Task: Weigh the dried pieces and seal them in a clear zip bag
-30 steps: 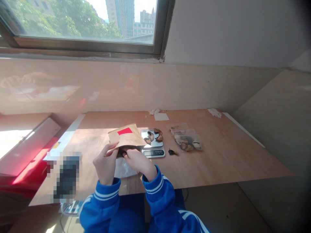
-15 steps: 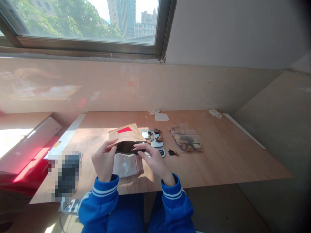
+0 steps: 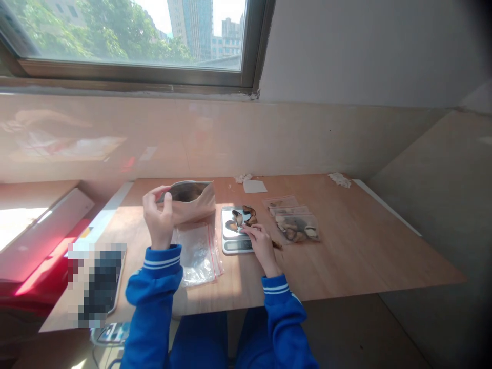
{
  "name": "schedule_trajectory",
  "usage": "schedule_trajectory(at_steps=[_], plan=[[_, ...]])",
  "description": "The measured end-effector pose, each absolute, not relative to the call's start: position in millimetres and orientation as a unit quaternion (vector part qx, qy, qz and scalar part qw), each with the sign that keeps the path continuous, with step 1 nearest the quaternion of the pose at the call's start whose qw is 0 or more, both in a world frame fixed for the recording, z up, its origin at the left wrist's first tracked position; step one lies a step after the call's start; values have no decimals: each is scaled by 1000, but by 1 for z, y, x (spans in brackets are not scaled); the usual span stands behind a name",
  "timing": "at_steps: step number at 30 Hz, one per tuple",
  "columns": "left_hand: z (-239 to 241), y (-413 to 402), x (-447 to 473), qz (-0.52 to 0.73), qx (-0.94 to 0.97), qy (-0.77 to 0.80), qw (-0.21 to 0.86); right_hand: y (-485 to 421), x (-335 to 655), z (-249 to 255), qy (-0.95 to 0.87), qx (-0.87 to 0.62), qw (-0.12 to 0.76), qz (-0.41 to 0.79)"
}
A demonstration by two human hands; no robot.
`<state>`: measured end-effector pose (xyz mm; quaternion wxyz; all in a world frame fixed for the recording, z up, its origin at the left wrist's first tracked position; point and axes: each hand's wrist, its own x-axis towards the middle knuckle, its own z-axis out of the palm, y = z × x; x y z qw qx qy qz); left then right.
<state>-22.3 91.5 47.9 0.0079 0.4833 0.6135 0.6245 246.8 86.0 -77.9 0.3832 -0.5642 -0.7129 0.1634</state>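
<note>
My left hand (image 3: 159,218) grips the rim of a brown kraft paper bag (image 3: 198,207), thumb in front and fingers behind. The bag stands tilted, its dark mouth gaping toward me. Over the small white kitchen scale (image 3: 227,236), my right hand (image 3: 263,243) has thumb and fingertips pinched together at the plate's right side. Whatever is between those fingertips is too small to make out. Several brown, curled slices, apparently dried mushroom (image 3: 249,212), lie on the plate. Clear zip bags (image 3: 194,261) with red seal lines lie in front of the paper bag.
Filled clear zip bags (image 3: 296,228) of similar slices lie right of the scale. A dark dried piece (image 3: 277,245) rests beside my right hand. A white paper slip (image 3: 255,186) and crumpled tissue (image 3: 340,180) are at the back. A blurred-out phone-like slab (image 3: 103,282) lies at left.
My right hand has left the paper bag's mouth and moved right, over the scale. My left hand has shifted the bag back and left, turning it and uncovering the scale and zip bags.
</note>
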Motion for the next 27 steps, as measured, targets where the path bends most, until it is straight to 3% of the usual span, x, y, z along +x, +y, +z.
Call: schedule_trajectory(at_steps=[5, 13, 16, 19, 22, 27], plan=[[35, 106, -39, 611, 484, 625, 34, 85, 248, -83, -759, -556, 322, 104], [10, 83, -33, 621, 449, 642, 19, 51, 269, -91, -694, -589, 410, 59], [-14, 71, -24, 629, 400, 667, -5, 43, 277, -106, -663, -637, 392, 21], [-49, 59, -10, 549, 439, 709, 67, 40, 282, -122, -650, -669, 360, 1], [-81, 46, 7, 409, 536, 704, 221, 39, 285, -132, -649, -669, 363, -3], [-101, 36, 23, 329, 561, 718, 249, 38, 287, -136, -638, -676, 368, -6]])
